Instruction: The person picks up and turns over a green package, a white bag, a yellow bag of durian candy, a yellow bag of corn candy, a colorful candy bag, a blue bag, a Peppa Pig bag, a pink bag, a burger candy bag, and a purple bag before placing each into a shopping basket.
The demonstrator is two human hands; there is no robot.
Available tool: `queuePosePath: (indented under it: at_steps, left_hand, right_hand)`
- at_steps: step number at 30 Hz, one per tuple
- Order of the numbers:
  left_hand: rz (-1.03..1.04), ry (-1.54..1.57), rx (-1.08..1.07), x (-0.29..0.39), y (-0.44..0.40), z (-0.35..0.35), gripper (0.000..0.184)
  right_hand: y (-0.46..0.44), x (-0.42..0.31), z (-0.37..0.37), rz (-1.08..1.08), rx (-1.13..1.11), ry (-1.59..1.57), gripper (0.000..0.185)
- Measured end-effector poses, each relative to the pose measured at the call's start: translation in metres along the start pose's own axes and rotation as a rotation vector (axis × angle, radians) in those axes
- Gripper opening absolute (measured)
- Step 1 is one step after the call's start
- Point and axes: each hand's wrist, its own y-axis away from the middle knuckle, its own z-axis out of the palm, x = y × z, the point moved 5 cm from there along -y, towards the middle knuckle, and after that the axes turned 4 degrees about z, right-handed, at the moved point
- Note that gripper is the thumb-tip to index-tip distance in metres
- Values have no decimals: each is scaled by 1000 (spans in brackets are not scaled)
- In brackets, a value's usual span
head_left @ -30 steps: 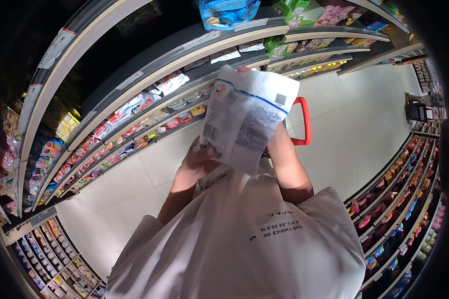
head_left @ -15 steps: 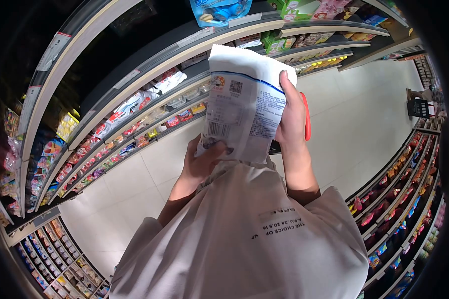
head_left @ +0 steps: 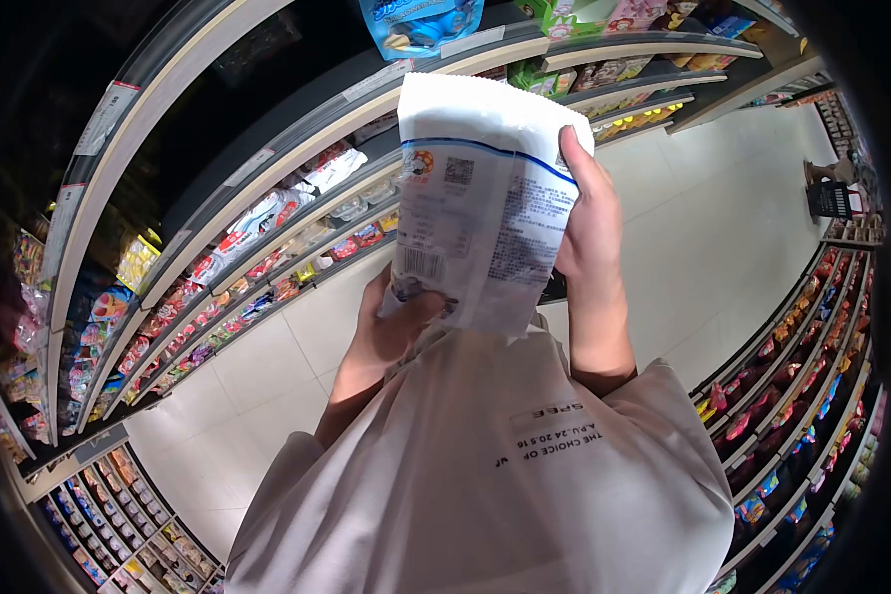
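Between my two hands a white snack bag (head_left: 475, 213) is held up in front of my chest. Its printed back faces me, with a blue stripe, a QR code, a barcode and small text. My left hand (head_left: 396, 322) is closed on the lower left corner, thumb lying across the front. At the upper right edge my right hand (head_left: 592, 213) grips the bag, its thumb along the front and the other fingers hidden behind. The bag's serrated top edge points away from me.
Curved-looking shelves (head_left: 297, 163) of packaged snacks stand ahead and to the left. A blue pouch (head_left: 421, 27) sits on the upper shelf. More snack racks (head_left: 797, 381) line the right side. A black basket (head_left: 830, 200) is far right, beyond the tiled floor (head_left: 708, 213).
The bag has come slightly nearer and looks a little larger, its top edge higher in view. Both hands keep their hold. The red object beside my right hand no longer shows.
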Motion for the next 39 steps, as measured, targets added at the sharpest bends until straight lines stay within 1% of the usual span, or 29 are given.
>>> queuePosePath:
  at_steps: [2, 5, 9, 12, 14, 15, 17, 20, 24, 27, 29, 30, 32, 33, 35, 39]
  left_hand:
    - [16, -144, -19, 1, 1, -3, 42]
    - [80, -191, -59, 3, 3, -1, 43]
    - [46, -283, -41, 12, 10, 6, 44]
    - [33, -354, 18, 15, 15, 10, 44]
    - [64, -602, 20, 21, 18, 15, 40]
    - [66, -601, 25, 20, 18, 14, 40]
    - [160, -767, -61, 22, 18, 17, 36]
    - [193, -808, -50, 23, 21, 20, 36]
    - [212, -842, -68, 21, 24, 18, 36]
    - [233, -847, -33, 18, 24, 18, 34]
    - [123, -496, 119, 6, 24, 7, 29]
    - [121, -498, 115, 2, 25, 1, 29]
    - [-20, -253, 173, -8, 23, -14, 26]
    - [-23, -254, 168, -10, 24, -14, 26]
    - [-30, -11, 140, -8, 24, -4, 26]
    - [-22, 31, 90, -5, 23, 2, 30]
  right_hand:
    - [-3, 4, -3, 36, -23, -59, 43]
    - [-5, 10, -6, 74, -33, -82, 43]
    - [-11, 21, -10, 111, -27, -139, 44]
    - [-19, 32, -15, 187, 3, -199, 43]
    - [-25, 43, -18, 223, -72, -348, 43]
    - [-27, 47, -20, 227, -75, -347, 43]
    - [-30, 58, -21, 275, -72, -484, 43]
    - [-32, 69, -26, 307, -131, -524, 43]
    - [-29, 72, -26, 318, -115, -513, 43]
    - [-26, 64, -22, 281, -98, -496, 43]
    - [-22, 55, -19, 244, -58, -414, 42]
    - [-19, 53, -17, 240, -56, -416, 42]
    - [-16, 43, -19, 161, -22, -251, 43]
    - [-13, 39, -18, 156, -19, -252, 43]
    - [-10, 31, -17, 110, 5, -167, 43]
    - [-8, 26, -21, 77, 7, -147, 43]
